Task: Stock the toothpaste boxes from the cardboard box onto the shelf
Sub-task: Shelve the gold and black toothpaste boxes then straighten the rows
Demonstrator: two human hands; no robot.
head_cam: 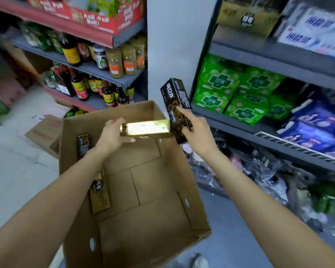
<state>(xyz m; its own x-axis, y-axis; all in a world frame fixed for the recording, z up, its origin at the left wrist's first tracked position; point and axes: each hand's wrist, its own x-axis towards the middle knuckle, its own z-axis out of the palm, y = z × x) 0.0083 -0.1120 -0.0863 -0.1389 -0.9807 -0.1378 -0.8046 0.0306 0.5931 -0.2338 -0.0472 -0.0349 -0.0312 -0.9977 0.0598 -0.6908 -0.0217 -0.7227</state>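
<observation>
An open cardboard box (143, 219) stands on the floor below me. My left hand (114, 135) grips a shiny gold toothpaste box (146, 128) lying level above the carton. My right hand (197, 130) holds a black toothpaste box (175, 99) upright, index finger stretched along its face, near the right shelf (240, 122). Two more black-and-gold toothpaste boxes lie against the carton's left wall, one toothpaste box (84, 144) farther in, the other toothpaste box (100, 196) partly under my left forearm.
The grey right shelf unit holds green packs (238, 93) and blue packs (313, 128); plastic-wrapped goods (259, 171) crowd its bottom. A left shelf (97, 70) carries sauce bottles and jars. A flattened carton (45, 132) lies on the floor behind the box.
</observation>
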